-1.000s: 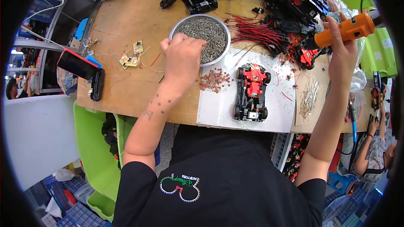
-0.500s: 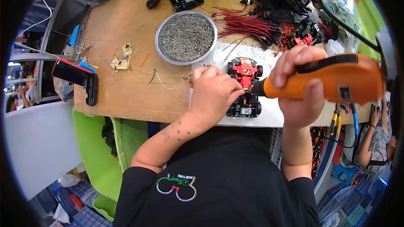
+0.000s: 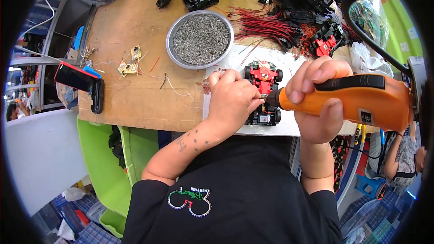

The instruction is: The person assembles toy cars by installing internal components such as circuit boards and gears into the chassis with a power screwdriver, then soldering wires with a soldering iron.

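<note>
A small toy car chassis (image 3: 264, 86), black with a red middle and black wheels, lies on a white sheet (image 3: 289, 129) at the table's near edge. My right hand (image 3: 318, 101) is wrapped round an orange electric screwdriver (image 3: 352, 97), held almost level with its black nose pointing left over the chassis. The fingers of my left hand (image 3: 233, 97) are pinched together at the chassis's left side, just by the screwdriver's nose. Whatever sits between those fingertips is too small and covered to make out. The screwdriver's very tip is hidden there too.
A metal bowl of small screws (image 3: 201, 39) stands beyond my left hand. Red and black wires (image 3: 264, 23) and more car chassis (image 3: 307, 7) pile up at the back right. Small circuit boards (image 3: 131, 63) lie to the left. A black cable (image 3: 368, 31) arches at the right.
The screwdriver has shifted slightly toward me, its nose coming closer to my left fingertips. My left hand stays pinched in nearly the same place. The chassis has not visibly moved.
</note>
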Tool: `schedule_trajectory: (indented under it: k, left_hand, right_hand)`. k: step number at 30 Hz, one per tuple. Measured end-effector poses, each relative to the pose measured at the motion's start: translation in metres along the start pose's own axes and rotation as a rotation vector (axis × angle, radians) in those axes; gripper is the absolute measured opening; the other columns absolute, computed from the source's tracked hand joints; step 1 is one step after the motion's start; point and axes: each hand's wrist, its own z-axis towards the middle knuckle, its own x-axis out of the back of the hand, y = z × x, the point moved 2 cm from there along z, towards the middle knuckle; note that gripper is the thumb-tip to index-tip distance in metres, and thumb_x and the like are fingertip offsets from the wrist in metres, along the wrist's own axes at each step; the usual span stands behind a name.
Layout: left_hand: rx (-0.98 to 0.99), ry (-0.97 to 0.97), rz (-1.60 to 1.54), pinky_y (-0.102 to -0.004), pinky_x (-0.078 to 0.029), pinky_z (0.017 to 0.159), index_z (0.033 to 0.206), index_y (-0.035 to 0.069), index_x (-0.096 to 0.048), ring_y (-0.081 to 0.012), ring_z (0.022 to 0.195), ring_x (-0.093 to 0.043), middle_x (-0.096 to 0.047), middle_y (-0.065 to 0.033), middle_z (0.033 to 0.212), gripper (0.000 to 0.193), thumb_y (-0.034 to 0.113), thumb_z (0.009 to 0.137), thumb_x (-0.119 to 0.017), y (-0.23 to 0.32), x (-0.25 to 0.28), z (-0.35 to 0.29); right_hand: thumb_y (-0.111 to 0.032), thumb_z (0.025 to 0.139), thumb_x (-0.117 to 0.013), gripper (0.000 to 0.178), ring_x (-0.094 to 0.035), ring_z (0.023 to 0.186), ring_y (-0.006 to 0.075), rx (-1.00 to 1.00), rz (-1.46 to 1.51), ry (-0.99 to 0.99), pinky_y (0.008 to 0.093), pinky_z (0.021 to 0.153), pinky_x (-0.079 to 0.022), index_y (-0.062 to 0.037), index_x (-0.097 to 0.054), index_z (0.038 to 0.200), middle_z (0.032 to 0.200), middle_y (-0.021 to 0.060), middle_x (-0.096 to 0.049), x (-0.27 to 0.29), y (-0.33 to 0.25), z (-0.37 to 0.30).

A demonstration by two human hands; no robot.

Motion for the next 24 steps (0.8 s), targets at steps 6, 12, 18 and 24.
schedule_trajectory:
  k: [6, 12, 18, 24]
  left_hand:
    - [0.004, -0.056, -0.073, -0.0432, -0.033, 0.086, 0.076, 0.013, -0.069, -0.0219, 0.087, -0.055, -0.065, 0.0023, 0.076, 0.017, 0.021, 0.069, -0.082, 0.0, -0.002, 0.0]
    - [-0.03, -0.018, -0.265, -0.0386, -0.044, 0.078, 0.085, 0.008, -0.07, -0.0243, 0.082, -0.059, -0.066, -0.0029, 0.08, 0.015, 0.015, 0.074, -0.08, -0.009, 0.001, -0.012]
    - [-0.077, 0.016, -0.356, -0.0375, -0.049, 0.075, 0.086, 0.004, -0.069, -0.0256, 0.082, -0.062, -0.067, -0.0044, 0.083, 0.016, 0.006, 0.073, -0.078, -0.002, -0.004, -0.031]
    - [-0.2, 0.018, -0.231, -0.0351, -0.045, 0.081, 0.083, 0.008, -0.067, -0.0186, 0.086, -0.062, -0.07, -0.0003, 0.089, 0.012, 0.012, 0.074, -0.073, 0.008, -0.01, -0.038]
  right_hand:
    - [-0.047, 0.091, -0.066, 0.047, -0.051, 0.068, 0.0148, -0.005, 0.001, -0.047, 0.0269, 0.06, -0.043, -0.0047, -0.049, 0.102, 0.086, 0.0057, -0.048, 0.001, 0.001, 0.002]
    - [-0.029, 0.089, -0.073, 0.04, -0.056, 0.068, 0.0131, 0.01, 0.082, 0.039, 0.025, 0.059, -0.046, -0.0023, -0.049, 0.106, 0.083, 0.007, -0.054, 0.007, 0.007, 0.0]
    - [-0.024, 0.091, -0.071, 0.035, -0.055, 0.069, 0.0133, 0.001, 0.098, 0.03, 0.0255, 0.058, -0.046, -0.0021, -0.048, 0.107, 0.083, 0.0069, -0.054, 0.008, 0.012, -0.006]
    - [-0.033, 0.092, -0.062, 0.035, -0.049, 0.069, 0.0159, -0.033, -0.003, 0.007, 0.0268, 0.059, -0.044, -0.0032, -0.048, 0.103, 0.086, 0.0082, -0.047, 0.008, 0.009, -0.013]
